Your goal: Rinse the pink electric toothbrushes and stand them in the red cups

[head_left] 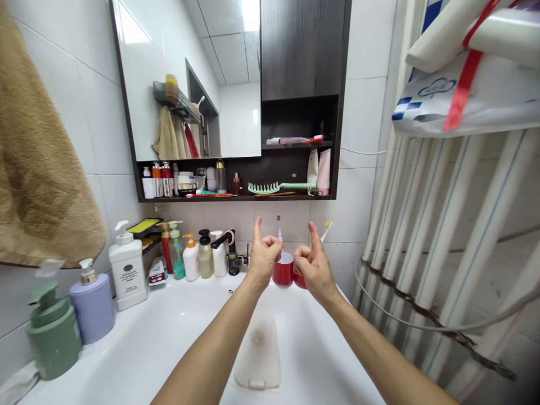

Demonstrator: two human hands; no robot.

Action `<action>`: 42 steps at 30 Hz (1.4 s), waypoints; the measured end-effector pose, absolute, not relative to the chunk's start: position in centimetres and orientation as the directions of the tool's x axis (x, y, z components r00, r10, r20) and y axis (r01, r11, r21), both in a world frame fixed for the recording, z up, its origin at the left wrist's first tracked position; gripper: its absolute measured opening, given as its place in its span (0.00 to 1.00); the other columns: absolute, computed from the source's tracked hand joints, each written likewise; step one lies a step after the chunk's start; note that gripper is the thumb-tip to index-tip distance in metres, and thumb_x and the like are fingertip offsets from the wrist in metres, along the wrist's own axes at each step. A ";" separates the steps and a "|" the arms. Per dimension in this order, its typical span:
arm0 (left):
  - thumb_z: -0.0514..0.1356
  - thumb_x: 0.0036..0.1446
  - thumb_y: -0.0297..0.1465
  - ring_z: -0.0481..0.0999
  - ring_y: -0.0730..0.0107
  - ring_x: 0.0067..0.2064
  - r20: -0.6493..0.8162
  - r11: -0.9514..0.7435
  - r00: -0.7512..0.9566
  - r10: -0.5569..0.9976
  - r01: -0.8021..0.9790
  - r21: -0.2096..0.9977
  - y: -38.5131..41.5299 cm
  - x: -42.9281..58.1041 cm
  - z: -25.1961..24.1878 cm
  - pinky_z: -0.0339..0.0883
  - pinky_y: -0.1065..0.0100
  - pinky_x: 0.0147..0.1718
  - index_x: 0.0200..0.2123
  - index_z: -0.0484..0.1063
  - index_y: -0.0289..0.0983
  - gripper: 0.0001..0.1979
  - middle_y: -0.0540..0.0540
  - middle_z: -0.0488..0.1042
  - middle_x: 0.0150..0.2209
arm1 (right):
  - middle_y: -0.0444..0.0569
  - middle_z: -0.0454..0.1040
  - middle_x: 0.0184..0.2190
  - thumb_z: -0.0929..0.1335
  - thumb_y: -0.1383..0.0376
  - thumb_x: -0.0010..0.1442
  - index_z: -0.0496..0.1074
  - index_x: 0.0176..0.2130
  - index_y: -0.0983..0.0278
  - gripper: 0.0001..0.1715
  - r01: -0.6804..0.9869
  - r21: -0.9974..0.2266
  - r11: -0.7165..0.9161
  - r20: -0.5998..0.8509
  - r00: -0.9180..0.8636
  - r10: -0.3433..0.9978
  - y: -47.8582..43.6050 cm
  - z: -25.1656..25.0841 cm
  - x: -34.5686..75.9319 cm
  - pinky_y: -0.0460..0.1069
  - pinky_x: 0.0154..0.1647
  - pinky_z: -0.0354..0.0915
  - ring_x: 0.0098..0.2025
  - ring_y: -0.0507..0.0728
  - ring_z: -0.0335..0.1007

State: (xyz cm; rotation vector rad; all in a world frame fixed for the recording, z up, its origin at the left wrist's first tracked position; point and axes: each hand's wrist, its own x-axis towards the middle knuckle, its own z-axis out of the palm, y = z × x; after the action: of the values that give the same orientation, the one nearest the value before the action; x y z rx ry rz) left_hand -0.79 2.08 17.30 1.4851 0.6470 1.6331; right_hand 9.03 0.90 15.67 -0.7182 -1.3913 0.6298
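Observation:
Over the back of the sink (160, 343), my left hand (265, 260) is raised with one finger pointing up. Its other fingers curl in, with nothing visible in them. My right hand (315, 264) makes a similar shape to the right, one finger up and the rest curled, also without a held object. Between the hands stands a red cup (283, 272) with a slim white item (280, 237) in it. A second red cup (299, 280) is mostly hidden behind my right hand. A toothbrush (327, 229) with a yellow head shows behind that hand.
Several pump bottles (129, 273) line the sink's left and back edges near a black faucet (232, 253). Above hangs a mirror cabinet (236, 198) holding toiletries and a green hairbrush (280, 187). A towel (46, 169) hangs left; white pipes (455, 214) stand right. A pale tray (259, 360) lies in the basin.

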 end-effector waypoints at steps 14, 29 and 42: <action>0.36 0.39 0.53 0.47 0.85 0.09 0.241 -0.044 0.340 0.909 -0.497 0.867 1.0 -1.0 16.6 0.36 0.77 0.11 0.11 0.53 0.35 0.28 0.55 0.50 0.07 | 0.38 0.53 0.09 0.55 0.53 0.46 0.51 0.11 0.64 0.23 -0.361 -0.837 0.412 0.425 0.048 0.904 0.3 15.8 8.4 0.42 0.10 0.47 0.09 0.44 0.46; 0.46 0.32 0.54 0.49 0.86 0.11 -0.246 0.290 0.184 0.952 -0.271 0.918 1.5 -2.4 3.3 0.36 0.77 0.14 0.15 0.55 0.35 0.25 0.57 0.51 0.10 | 0.57 0.55 0.42 0.62 0.59 0.38 0.64 0.32 0.62 0.17 0.725 -0.689 -0.016 0.407 0.405 0.819 11.7 7.2 14.6 0.58 0.33 0.53 0.42 0.65 0.55; 0.49 0.40 0.35 0.62 0.76 0.25 0.053 -0.060 0.081 0.995 0.087 0.994 1.5 -2.9 2.2 0.55 0.71 0.25 0.24 0.60 0.35 0.09 0.50 0.62 0.23 | 0.52 0.63 0.36 0.62 0.61 0.40 0.65 0.22 0.62 0.07 0.883 -0.408 0.232 0.415 -0.047 0.908 3.6 6.7 16.6 0.50 0.35 0.55 0.37 0.58 0.60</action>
State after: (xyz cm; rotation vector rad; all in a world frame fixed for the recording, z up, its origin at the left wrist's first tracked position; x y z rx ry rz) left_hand -2.91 1.49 2.24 1.3537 1.1882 1.1480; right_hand 16.64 3.56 6.69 -1.6395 -1.9152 0.0552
